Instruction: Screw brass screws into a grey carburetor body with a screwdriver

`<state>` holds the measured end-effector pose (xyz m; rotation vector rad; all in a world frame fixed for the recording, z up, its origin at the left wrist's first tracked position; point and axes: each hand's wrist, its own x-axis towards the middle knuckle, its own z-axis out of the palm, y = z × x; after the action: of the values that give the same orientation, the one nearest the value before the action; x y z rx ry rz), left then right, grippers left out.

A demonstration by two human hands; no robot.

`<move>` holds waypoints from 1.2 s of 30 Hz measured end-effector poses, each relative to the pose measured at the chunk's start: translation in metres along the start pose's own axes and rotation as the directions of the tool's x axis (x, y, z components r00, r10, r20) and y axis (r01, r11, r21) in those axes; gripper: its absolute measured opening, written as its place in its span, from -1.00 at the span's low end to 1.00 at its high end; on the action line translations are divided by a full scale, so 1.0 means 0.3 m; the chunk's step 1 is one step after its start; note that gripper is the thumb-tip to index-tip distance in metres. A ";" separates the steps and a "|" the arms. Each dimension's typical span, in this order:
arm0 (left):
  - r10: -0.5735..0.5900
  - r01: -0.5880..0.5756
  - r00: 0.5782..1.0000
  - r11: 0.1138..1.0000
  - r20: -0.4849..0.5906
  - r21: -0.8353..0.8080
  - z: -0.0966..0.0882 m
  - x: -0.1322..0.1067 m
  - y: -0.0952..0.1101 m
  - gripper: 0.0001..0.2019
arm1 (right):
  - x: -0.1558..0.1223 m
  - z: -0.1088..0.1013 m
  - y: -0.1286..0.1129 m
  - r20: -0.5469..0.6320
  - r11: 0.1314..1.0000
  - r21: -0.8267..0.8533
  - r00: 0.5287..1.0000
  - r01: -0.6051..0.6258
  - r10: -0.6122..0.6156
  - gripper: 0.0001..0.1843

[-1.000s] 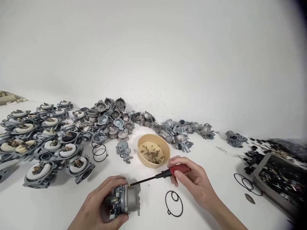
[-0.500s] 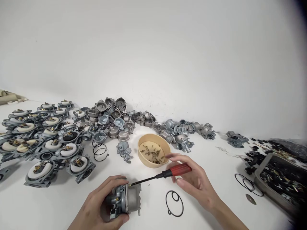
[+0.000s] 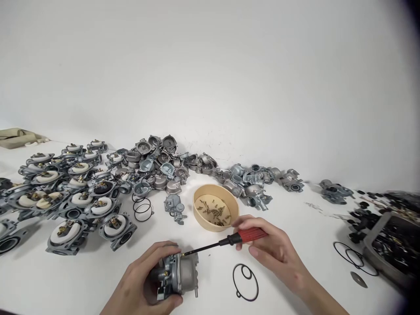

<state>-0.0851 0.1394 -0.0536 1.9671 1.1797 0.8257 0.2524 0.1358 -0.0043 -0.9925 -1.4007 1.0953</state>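
Observation:
My left hand (image 3: 144, 275) is closed around a grey metal carburetor (image 3: 187, 273), which lies on its side with its bowl facing right. A small brass screw (image 3: 183, 254) sits at the upper edge of the bowl flange. The dark shaft of a screwdriver (image 3: 251, 235) meets that screw with its tip. Around the screwdriver's red handle, the fingers of my right hand (image 3: 274, 249) are loosely curled, with the thumb below it. A black rubber gasket ring (image 3: 233, 280) lies on the table below my right hand, with a smaller ring inside its outline.
Behind my hands stands a tan bowl (image 3: 197, 214) holding several brass screws. Carburetor bodies with white floats (image 3: 65, 232) crowd the left; metal bowls (image 3: 167, 168) are heaped at the back. One small carburetor (image 3: 175, 208) lies nearer. A tray of dark parts (image 3: 377, 232) is at right.
The camera view has turned slightly left, so everything appears shifted to the right. The screwdriver tip stays at the screw, and the fingers of my right hand have moved slightly on the handle.

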 end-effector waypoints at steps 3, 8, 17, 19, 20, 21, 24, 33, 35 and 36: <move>0.031 -0.031 0.999 1.000 0.026 0.003 -0.002 0.003 -0.009 -0.30 | 0.004 0.003 -0.003 0.016 0.998 -0.005 0.998 -0.067 0.068 -0.71; 0.030 -0.031 0.998 0.999 0.048 0.018 -0.003 -0.002 -0.025 -0.31 | 0.006 0.005 -0.005 -0.042 0.998 -0.056 0.999 -0.018 0.016 -0.66; -0.074 0.069 0.996 0.994 0.059 0.086 0.002 -0.022 -0.035 -0.29 | 0.002 0.020 -0.019 -0.048 0.999 -0.032 0.998 -0.030 0.028 -0.72; -0.088 0.082 0.994 0.992 0.062 0.095 0.001 -0.022 -0.034 -0.30 | 0.002 0.024 -0.019 -0.051 1.000 -0.019 0.998 -0.025 0.024 -0.67; -0.084 0.078 0.994 0.993 0.063 0.093 0.001 -0.021 -0.033 -0.29 | 0.002 0.025 -0.017 -0.059 0.998 -0.035 0.997 -0.047 0.045 -0.67; -0.078 0.072 0.995 0.994 0.062 0.088 0.001 -0.019 -0.032 -0.28 | 0.003 0.025 -0.015 -0.069 0.996 -0.055 0.995 -0.074 0.070 -0.66; -0.035 0.031 0.998 0.998 0.054 0.060 -0.001 -0.011 -0.030 -0.26 | 0.003 0.021 -0.011 -0.074 0.987 -0.084 0.989 -0.134 0.127 -0.67; 0.056 -0.056 0.998 0.998 0.003 -0.009 -0.009 0.010 -0.008 -0.29 | 0.019 -0.008 -0.002 0.028 0.961 -0.138 0.969 -0.241 0.247 -0.48; 0.072 -0.072 0.997 0.997 -0.003 -0.004 -0.010 0.010 -0.006 -0.27 | 0.014 -0.009 -0.008 0.022 0.972 -0.140 0.981 -0.187 0.191 -0.55; 0.071 -0.071 0.997 0.997 -0.004 0.004 -0.010 0.010 -0.004 -0.25 | 0.010 -0.007 -0.014 0.011 0.980 -0.126 0.988 -0.155 0.157 -0.58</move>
<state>-0.0870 0.1432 -0.0525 2.0214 1.1195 0.8650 0.2542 0.1380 0.0005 -1.2008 -1.4410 1.1458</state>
